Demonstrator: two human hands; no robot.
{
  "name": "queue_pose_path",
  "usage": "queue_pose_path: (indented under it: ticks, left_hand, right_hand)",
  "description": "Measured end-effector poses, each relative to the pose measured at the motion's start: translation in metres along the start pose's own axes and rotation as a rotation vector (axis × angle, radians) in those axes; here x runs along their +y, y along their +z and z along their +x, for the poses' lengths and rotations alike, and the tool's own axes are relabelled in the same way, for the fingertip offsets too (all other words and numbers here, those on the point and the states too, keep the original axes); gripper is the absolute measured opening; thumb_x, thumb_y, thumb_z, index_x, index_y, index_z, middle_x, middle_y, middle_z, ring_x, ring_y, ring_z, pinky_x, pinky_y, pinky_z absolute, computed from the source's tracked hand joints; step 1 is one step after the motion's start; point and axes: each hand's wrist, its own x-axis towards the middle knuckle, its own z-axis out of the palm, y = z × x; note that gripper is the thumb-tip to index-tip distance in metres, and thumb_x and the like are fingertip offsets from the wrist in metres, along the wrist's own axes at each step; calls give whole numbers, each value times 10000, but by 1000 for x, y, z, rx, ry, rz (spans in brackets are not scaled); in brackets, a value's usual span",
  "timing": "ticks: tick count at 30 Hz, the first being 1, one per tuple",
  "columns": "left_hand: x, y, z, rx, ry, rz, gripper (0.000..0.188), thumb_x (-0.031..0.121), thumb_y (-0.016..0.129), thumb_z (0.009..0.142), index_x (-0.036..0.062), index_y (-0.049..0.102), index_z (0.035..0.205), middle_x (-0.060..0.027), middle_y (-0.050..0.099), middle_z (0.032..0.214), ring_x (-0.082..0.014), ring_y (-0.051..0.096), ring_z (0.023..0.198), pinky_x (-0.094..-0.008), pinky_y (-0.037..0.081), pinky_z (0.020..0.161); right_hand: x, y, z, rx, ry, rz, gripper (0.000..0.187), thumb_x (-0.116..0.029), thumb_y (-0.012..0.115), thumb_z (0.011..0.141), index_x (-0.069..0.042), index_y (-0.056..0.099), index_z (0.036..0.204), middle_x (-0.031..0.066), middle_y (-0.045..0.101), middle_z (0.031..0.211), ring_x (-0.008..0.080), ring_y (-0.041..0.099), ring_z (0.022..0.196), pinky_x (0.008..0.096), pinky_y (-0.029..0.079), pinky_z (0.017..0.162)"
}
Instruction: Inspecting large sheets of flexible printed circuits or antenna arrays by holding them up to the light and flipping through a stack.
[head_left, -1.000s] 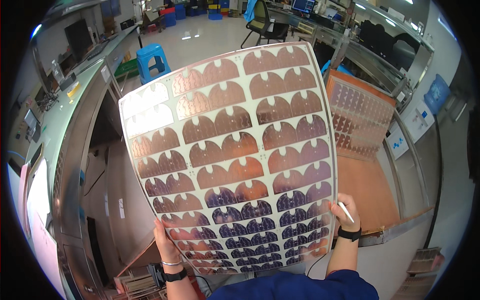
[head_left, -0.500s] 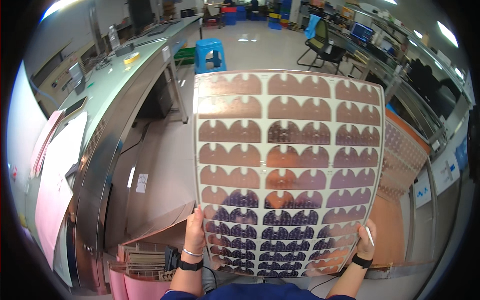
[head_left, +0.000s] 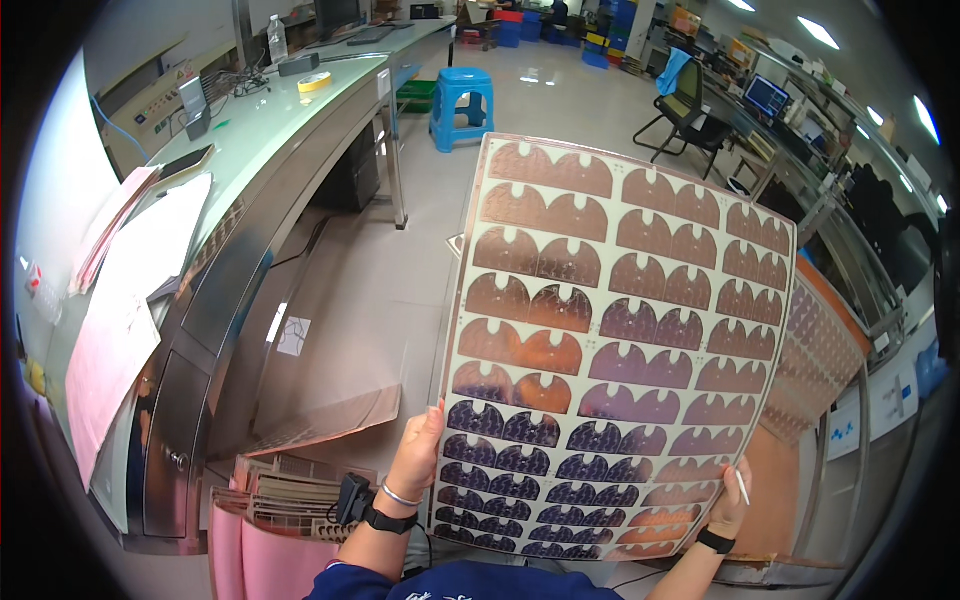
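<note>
A large thin copper-patterned circuit board panel (head_left: 650,395) is held up in front of me, tilted, its face toward me. Rows of rounded copper shapes cover it on a pale ground. My left hand (head_left: 418,448) grips its lower left edge, thumb on the near side. My right hand (head_left: 735,498) closes on the lower right edge and also holds a slim white pen-like stick (head_left: 741,486). The fingers behind the panel are hidden. A silver bangle (head_left: 402,496) and a black strap with a small device sit on my left wrist; a black band is on my right.
At left is a long glass-topped bench (head_left: 300,95) with papers, a phone and yellow tape (head_left: 314,82). Panels stand in a pink-lined holder (head_left: 290,520) at lower left. More copper panels (head_left: 815,335) lean at right. A blue stool (head_left: 462,108) and an office chair (head_left: 690,110) stand farther off.
The panel has swung to the right and now tilts clockwise, both hands still gripping its edges. My view has turned slightly left, so the bench and stool appear farther right.
</note>
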Motion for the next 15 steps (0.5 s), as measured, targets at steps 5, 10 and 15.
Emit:
queue_pose_path:
  ticks: [5,10,15]
  left_hand:
    - [3,0,-2,-10,7,12,493,383,393,972,-63,603,995,-70,632,933,-85,547,812,-227,441,740]
    - [6,-3,-3,-31,3,16,497,384,392,973,-66,600,1006,-72,632,929,-93,553,817,-229,444,739]
    - [10,-2,-3,-14,9,45,499,389,387,973,-61,603,984,-70,632,916,-89,550,806,-229,447,728]
  right_hand:
    - [-10,21,-1,21,22,36,375,-228,588,836,19,562,1117,37,604,989,102,542,869,233,417,798]
    - [-3,18,-1,-36,15,90,376,-189,562,854,17,534,1168,76,604,1061,154,563,952,280,422,854]
    - [-4,20,-1,-51,26,73,396,-185,551,852,27,518,1184,92,596,1085,172,557,975,295,410,872]
